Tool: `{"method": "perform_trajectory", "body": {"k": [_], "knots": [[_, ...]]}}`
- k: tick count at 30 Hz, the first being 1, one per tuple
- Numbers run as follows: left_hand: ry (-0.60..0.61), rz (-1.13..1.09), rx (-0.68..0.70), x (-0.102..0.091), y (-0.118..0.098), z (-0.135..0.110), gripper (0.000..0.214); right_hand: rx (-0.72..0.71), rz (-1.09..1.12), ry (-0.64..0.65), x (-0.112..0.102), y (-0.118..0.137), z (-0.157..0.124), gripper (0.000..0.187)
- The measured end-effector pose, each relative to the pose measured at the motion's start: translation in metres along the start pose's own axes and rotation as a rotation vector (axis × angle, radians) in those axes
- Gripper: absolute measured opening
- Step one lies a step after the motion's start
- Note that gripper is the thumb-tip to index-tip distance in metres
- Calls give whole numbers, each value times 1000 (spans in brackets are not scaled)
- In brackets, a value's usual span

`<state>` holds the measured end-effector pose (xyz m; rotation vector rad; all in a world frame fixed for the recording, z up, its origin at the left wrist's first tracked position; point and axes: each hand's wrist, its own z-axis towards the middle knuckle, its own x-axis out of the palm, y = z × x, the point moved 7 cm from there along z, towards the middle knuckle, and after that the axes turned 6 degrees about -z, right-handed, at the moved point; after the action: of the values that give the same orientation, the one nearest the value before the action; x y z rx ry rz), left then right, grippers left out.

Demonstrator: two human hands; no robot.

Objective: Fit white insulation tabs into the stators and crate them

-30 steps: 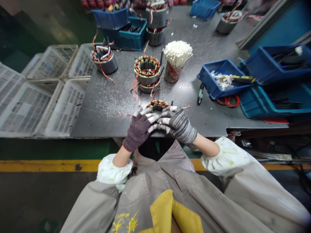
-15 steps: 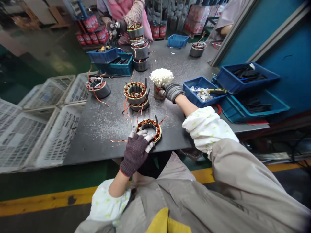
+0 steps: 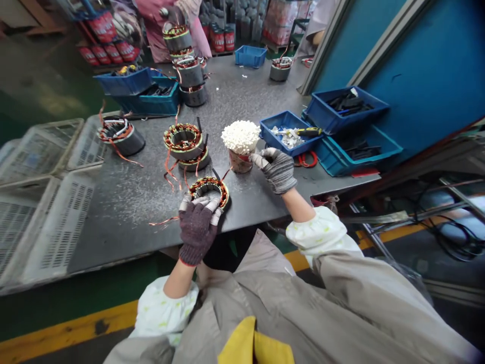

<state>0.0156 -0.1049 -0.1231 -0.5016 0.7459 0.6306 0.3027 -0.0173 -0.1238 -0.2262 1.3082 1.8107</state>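
My left hand (image 3: 199, 225), in a dark glove with white-wrapped fingertips, grips the near side of a motor stator (image 3: 223, 189) with copper windings, lying flat near the table's front edge. To its right, my right hand (image 3: 275, 164) in a grey striped glove has its fingers curled close together. Its fingertips meet the right side of a worn can (image 3: 241, 163) full of thin white-tipped pieces (image 3: 241, 136). Whether those fingers pinch anything is hidden. Behind the left hand, two stators (image 3: 185, 144) are stacked, copper leads hanging down.
Another stator (image 3: 127, 139) stands at the left, beside pale plastic crates (image 3: 64, 222). A tall stator stack (image 3: 189, 76) rises before a co-worker in pink (image 3: 153, 30). Blue bins (image 3: 288, 132) with small parts and stacked bins (image 3: 352, 114) with black pieces line the right.
The can has come nearer to me and to the stator, with my right hand now at its right side. The view has shifted. My left hand stays on the stator.
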Motion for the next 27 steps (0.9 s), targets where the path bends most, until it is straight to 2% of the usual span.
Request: {"method": "perform_trajectory", "body": {"k": [4,7,11,15,17,20,22,24,27], "knots": [[-2,0,-10,-3,-9,-6,23,-28,123,-74,18,13,14,30],[7,-12,-13,-3,-9,-8,22,1,371,-105,18,5,21,31],[23,-29,-60,1,-3,-5,26,96,750,-85,1,-9,10,43],[44,-64,-137,0,-3,1,32,58,806,-101,-32,11,-37,44],[99,-86,-158,0,-5,3,35,-21,729,3,-42,28,-69,43],[183,-107,-194,0,-6,4,34,-265,598,305,-45,52,-121,46],[201,-107,-220,0,-4,3,32,-395,584,406,-48,58,-149,40],[207,-106,-239,1,-1,3,31,-414,598,447,-46,56,-164,31],[195,-110,-249,1,-1,2,31,-387,600,538,-28,56,-171,29]]}}
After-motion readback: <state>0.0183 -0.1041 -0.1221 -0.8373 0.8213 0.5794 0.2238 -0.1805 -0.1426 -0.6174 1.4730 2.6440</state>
